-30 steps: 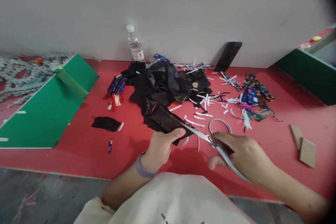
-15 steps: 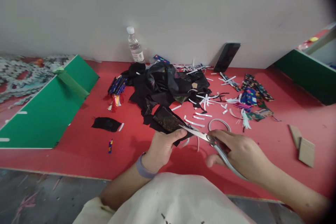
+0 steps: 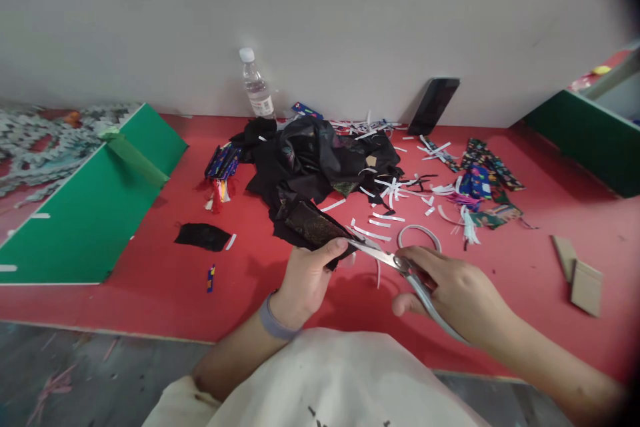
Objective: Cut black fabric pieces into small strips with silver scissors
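My left hand (image 3: pixel 305 278) pinches a dark patterned piece of fabric (image 3: pixel 313 228) by its near edge, just above the red table (image 3: pixel 150 280). My right hand (image 3: pixel 457 293) grips metal scissors (image 3: pixel 395 260), whose blades point left and meet the fabric's edge beside my left thumb. A pile of black fabric (image 3: pixel 320 160) lies right behind the held piece. White paper strips (image 3: pixel 385 217) are scattered to the right of it.
A water bottle (image 3: pixel 256 85) and a leaning phone (image 3: pixel 434 105) stand against the wall. Colourful fabric scraps (image 3: pixel 483 187) lie right, cardboard pieces (image 3: pixel 580 277) far right, a small black scrap (image 3: pixel 203 235) left. Green boards (image 3: pixel 90 207) flank the table.
The scissors and my right hand have shifted slightly left and up along the fabric's edge. My left hand has drawn the fabric a little nearer.
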Tool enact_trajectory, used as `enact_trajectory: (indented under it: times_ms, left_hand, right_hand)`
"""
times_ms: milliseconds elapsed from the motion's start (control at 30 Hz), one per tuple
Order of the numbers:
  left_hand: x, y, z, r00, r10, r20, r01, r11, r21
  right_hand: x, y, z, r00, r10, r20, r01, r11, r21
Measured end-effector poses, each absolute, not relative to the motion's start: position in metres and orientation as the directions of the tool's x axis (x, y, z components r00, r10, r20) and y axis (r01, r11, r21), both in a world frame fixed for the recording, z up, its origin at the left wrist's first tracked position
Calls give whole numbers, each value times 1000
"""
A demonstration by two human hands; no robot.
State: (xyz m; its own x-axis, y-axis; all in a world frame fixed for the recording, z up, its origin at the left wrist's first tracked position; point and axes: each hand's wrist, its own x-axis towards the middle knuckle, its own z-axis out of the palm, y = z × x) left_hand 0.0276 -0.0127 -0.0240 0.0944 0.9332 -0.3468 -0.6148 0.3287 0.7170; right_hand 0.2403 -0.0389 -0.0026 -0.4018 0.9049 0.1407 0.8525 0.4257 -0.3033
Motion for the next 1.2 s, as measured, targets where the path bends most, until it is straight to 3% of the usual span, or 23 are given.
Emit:
enact_trajectory:
  times_ms: [400,533,800,1200]
  left_hand:
    - [26,-11,-28,93,948,-306,-643,292,708]
    - [27,-11,-27,107,948,-300,-625,299,721]
    - [25,-12,-25,102,957,-273,-567,282,774]
    - [24,-13,-27,61,966,-249,-486,247,839]
  right_hand:
    - [244,-40,-11,-382,910,159,871,412,-268]
    - [244,-40,-11,-370,926,75,859,372,-351]
    - [244,-39,-3,-320,914,-250,838,150,-524]
    - [245,-41,-1,-312,911,-272,840,130,-528]
